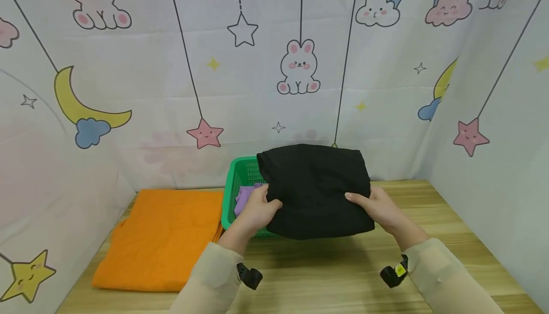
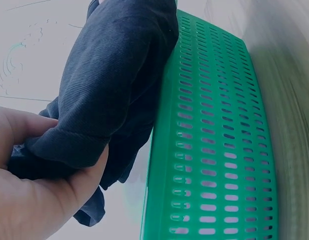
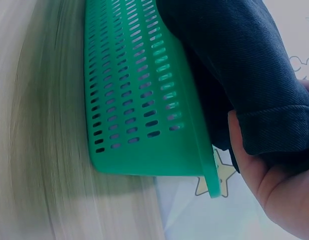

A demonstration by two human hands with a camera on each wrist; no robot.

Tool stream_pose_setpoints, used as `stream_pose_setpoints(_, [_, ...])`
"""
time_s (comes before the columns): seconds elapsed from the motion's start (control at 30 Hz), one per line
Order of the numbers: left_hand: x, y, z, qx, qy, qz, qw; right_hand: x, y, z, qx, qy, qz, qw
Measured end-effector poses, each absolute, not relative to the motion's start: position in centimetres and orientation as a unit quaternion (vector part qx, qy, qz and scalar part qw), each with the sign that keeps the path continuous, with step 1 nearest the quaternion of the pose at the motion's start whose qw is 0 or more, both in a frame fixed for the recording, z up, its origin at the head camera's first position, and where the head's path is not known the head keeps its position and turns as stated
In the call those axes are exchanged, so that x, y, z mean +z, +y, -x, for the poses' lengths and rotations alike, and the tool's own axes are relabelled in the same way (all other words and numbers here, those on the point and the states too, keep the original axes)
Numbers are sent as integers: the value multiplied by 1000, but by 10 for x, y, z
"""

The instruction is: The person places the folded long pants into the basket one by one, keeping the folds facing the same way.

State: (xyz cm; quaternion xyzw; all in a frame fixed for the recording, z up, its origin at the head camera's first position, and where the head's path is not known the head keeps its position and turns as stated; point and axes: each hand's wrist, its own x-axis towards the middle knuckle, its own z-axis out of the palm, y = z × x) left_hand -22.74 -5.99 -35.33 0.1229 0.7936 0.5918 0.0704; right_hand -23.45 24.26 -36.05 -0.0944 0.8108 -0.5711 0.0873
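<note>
A folded black garment with a stitched hem is held up in the head view, in front of and above the green basket. My left hand pinches its left edge, thumb on the near side. Its right edge is gripped by my right hand. In the left wrist view the dark fabric bunches between thumb and fingers beside the basket wall. The right wrist view shows the hemmed edge in the right hand, near the basket's end. The garment hides most of the basket's inside.
Purple cloth lies inside the basket at its left. A folded orange cloth rests on the wooden table, left of the basket. A printed white curtain stands behind and at both sides.
</note>
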Motion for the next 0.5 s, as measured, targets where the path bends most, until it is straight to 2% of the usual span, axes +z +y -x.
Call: stream_pose_setpoints(0.5, [-352, -70, 230, 584, 804, -98, 58, -361, 231, 243, -575, 806, 104, 94])
